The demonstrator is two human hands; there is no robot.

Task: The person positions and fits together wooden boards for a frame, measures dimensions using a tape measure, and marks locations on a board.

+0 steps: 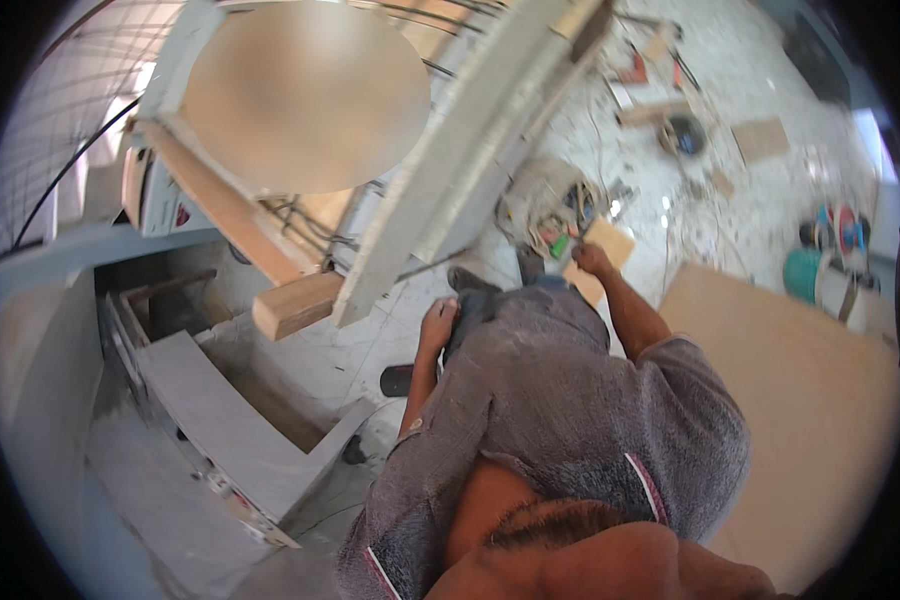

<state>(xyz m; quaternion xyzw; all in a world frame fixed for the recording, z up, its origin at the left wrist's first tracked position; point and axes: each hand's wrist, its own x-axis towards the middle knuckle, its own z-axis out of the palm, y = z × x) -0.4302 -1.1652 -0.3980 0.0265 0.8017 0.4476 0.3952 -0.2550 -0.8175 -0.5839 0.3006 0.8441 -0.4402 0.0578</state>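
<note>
My right hand (592, 260) grips a small pale wooden board (611, 243) by its edge, in front of my right leg. Part of the board is behind the hand and the leg. Beside my left thigh, my left hand (438, 325) hangs with its fingers curled in; the inside of that hand is hidden. Ahead of it on the left stands a large wooden frame of planks and beams (450, 160), with a thick wooden block (295, 305) jutting from its near corner.
A grey drawer-like cabinet piece (225, 420) lies at the lower left. A large tan sheet (780, 400) is at my right. Ahead lie a cloth sack with tools (545, 205), a red tool (632, 68), a round dark tool (682, 135) and wood scraps (760, 140). A teal bucket (802, 274) stands far right.
</note>
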